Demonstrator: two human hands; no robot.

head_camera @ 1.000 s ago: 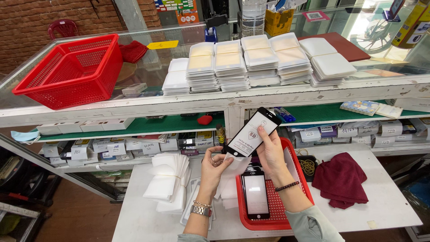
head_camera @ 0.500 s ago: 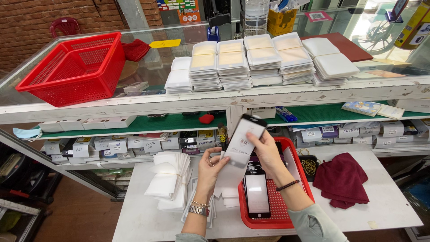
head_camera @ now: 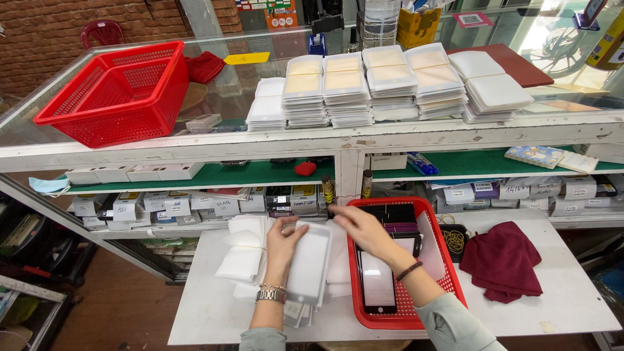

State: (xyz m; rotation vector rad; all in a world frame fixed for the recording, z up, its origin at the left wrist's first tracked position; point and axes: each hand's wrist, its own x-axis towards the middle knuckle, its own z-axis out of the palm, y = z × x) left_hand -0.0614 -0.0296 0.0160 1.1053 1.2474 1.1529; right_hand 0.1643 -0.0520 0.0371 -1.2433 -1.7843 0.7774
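While the left hand [head_camera: 281, 242] fingers pinch the white screen panel [head_camera: 308, 263] upright, right hand [head_camera: 359, 229] fingers hover loosely spread beside it

White screen panel [head_camera: 309, 263], left-hand held

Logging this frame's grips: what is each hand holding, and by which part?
Left hand grips a white phone screen panel by its upper left edge. Right hand holds nothing.

Red tray [head_camera: 448, 273] and white stacks [head_camera: 244, 257] hem the table [head_camera: 552, 312].
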